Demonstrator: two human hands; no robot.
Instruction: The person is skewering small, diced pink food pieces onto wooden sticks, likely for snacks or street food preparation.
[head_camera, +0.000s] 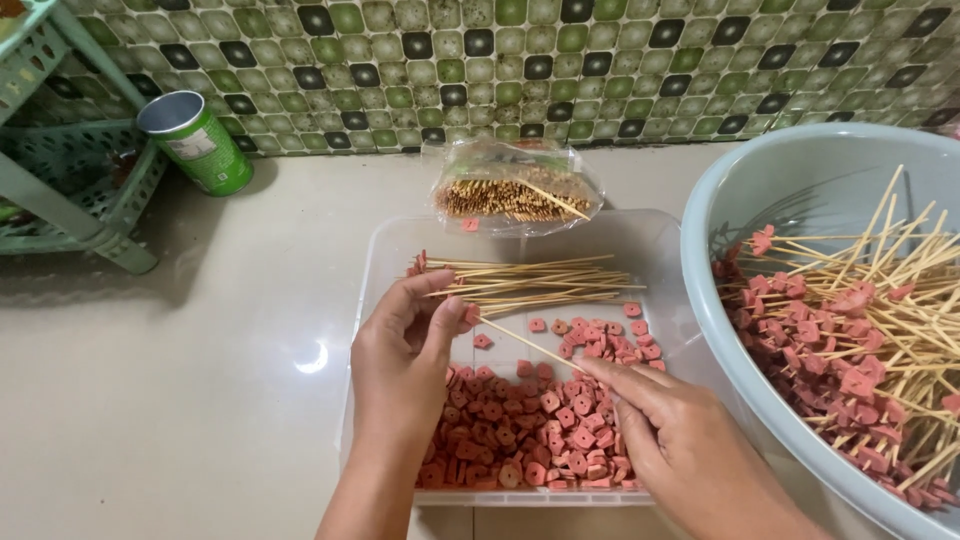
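Observation:
My left hand (405, 345) pinches a pink sausage piece (471, 314) at the tip of a thin bamboo skewer (525, 343). My right hand (665, 430) holds the other end of that skewer low over a heap of pink sausage pieces (520, 425). The heap lies in a clear plastic tray (640, 240). A bundle of loaded skewers (530, 282) rests across the tray's far part.
A grey-blue basin (720, 330) at the right holds several finished skewers (860, 320). A clear bag of bare skewers (512, 195) lies behind the tray. A green can (197, 142) leans by a green plastic rack (75, 190) at the left. A tiled wall runs along the back.

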